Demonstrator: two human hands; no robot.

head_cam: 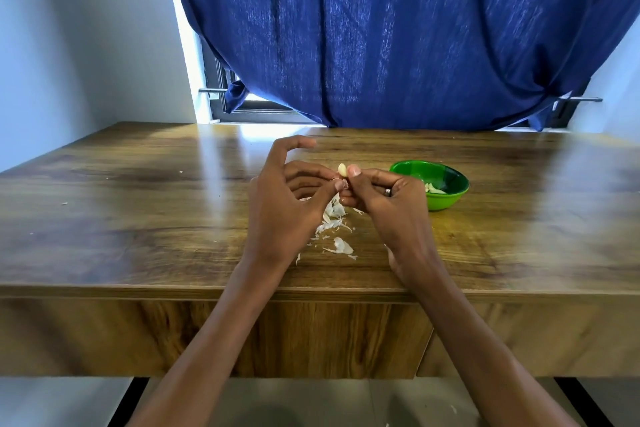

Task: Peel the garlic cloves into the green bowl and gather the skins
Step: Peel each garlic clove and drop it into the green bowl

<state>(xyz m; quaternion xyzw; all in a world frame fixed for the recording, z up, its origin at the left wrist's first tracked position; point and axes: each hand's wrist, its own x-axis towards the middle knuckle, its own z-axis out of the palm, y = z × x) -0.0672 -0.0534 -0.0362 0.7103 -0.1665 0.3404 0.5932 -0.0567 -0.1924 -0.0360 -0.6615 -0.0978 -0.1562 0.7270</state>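
A pale garlic clove (342, 170) is held up above the middle of the wooden table (138, 218). My right hand (384, 204) pinches it between thumb and fingers, and my left hand (291, 204) pinches at its lower side with the thumb, index finger raised. Under my hands lies a scatter of white garlic skins (334, 222). The green bowl (446, 198) stands just right of my right hand and holds a few peeled cloves (433, 188).
A blue curtain (398, 35) hangs over the window behind the table's far edge. A white wall (69, 45) stands at the left. Tiny skin flecks (64, 203) lie on the left part of the table. The table's front edge runs beneath my forearms.
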